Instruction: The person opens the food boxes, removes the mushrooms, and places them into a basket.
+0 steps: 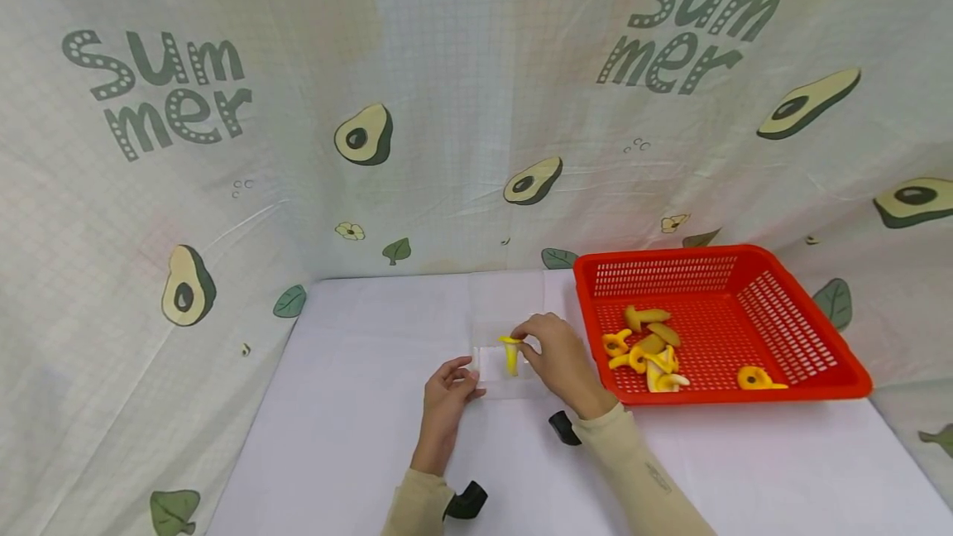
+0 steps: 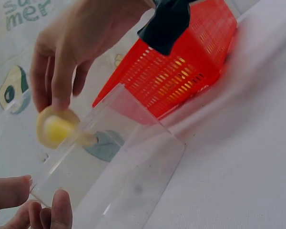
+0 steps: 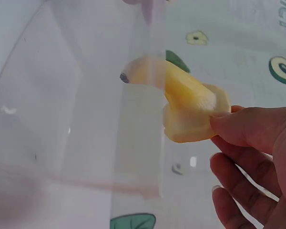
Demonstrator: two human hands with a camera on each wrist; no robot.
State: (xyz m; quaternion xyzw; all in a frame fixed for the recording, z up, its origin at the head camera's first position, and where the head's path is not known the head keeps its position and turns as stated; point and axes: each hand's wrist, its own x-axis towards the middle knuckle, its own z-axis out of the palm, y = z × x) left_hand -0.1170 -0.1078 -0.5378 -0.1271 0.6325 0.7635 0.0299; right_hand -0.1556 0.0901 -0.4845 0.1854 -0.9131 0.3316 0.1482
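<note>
My right hand [image 1: 562,362] pinches a yellow mushroom [image 1: 511,356] by the edge of its cap, with thumb and finger. In the right wrist view the mushroom [image 3: 193,107] has its cap outside a clear plastic box [image 3: 71,109], and its dark-tipped stem shows through the box's wall. Stem down, it hangs at the box's open top in the head view. My left hand [image 1: 449,399] grips the left edge of the box; the left wrist view shows thumb and fingers [image 2: 62,210] at the rim of the clear box [image 2: 133,181].
A red slotted basket [image 1: 744,396] stands on the right of the white-covered table [image 1: 357,437]. Inside it lie several yellow and brown mushrooms [image 1: 655,354], with a single one [image 1: 755,378] apart near the front. A printed curtain [image 1: 447,106] hangs behind.
</note>
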